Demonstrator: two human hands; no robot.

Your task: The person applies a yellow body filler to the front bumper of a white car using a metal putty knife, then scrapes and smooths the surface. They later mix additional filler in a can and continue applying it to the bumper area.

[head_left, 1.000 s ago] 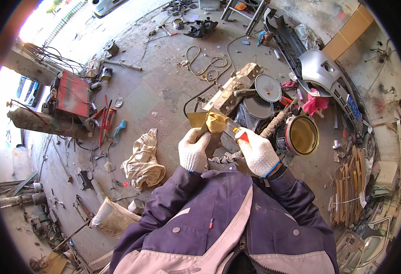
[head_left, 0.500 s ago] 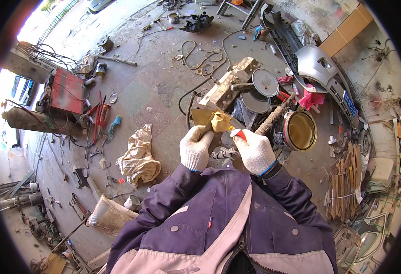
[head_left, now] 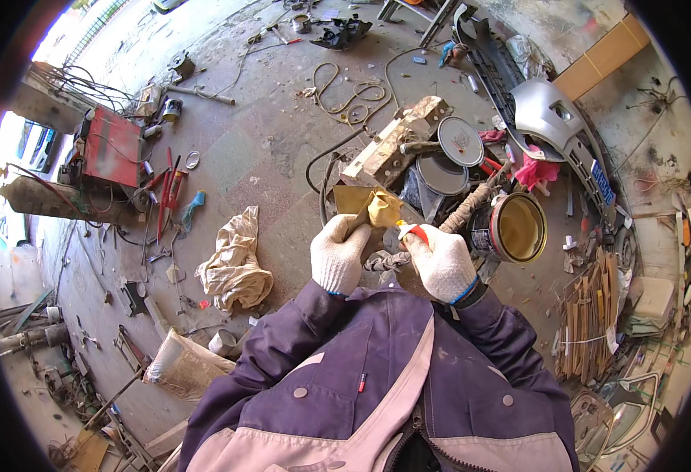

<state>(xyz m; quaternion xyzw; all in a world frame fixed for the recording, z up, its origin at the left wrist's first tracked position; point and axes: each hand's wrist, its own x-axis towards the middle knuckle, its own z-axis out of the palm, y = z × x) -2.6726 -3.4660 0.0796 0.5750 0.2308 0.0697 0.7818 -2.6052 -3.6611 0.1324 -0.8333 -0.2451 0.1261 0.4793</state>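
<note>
Two grips unchanged since earlier, left hand pinching flat plate with yellow lump, right hand clasping red tube

Over the last second, the left hand and right hand had drawn slightly closer together. The yellow lump had shifted rightward in view, and the red-and-white tube had come nearer, its tip now beside the lump's edge; contact was unclear. The view had moved too: the crumpled cloth sat farther left, and less of the car showed.
</note>
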